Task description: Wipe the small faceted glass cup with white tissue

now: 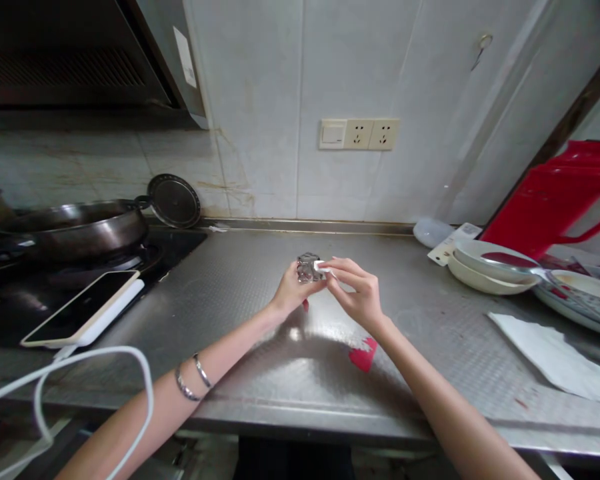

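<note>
- Currently, the left hand (291, 291) has its fingers closed around a small glass (307, 268) above the middle of the counter (250, 280).
- The right hand (357, 290) pinches a white tissue (322, 268) at the glass's right side.
- A red scrap (363, 357) lies toward the counter's front edge.
- White paper (555, 357) lies near its front right corner.

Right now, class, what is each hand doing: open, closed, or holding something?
Left hand: closed around what looks like a glass.
Right hand: closed on a white wad, at the glass.

clear glass (306, 268) (patterned), white wad (321, 267) alongside
</note>
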The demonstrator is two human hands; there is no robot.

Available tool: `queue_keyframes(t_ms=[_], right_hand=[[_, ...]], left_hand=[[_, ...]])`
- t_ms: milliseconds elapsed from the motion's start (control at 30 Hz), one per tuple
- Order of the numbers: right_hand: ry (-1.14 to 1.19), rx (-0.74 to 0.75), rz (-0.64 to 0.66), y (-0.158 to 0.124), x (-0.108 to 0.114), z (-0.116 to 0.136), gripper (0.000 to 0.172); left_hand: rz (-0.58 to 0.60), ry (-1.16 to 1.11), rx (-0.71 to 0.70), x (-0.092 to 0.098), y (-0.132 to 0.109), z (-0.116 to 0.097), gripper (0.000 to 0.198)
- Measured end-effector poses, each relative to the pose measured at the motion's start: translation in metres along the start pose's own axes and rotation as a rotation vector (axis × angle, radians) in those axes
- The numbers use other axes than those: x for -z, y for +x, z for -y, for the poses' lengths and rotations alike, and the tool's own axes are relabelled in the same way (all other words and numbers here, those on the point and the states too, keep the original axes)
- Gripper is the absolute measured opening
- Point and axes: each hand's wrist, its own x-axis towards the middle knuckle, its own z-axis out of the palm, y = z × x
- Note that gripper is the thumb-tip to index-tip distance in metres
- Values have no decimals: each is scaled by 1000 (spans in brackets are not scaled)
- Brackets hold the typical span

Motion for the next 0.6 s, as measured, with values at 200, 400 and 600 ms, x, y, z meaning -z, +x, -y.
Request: queue_keyframes(t_ms=[200,400,600], right_hand=[[47,-143,-15,-1,3,0,23],[157,-461,-130,5,6,-9,29],[463,-411,242,4,5,-12,40]], left_hand=[[-12,-43,-1,5,4,1,55],[128,-76,29,1,-4,-5,62],[239,-190,118,5,-2,-9,59]])
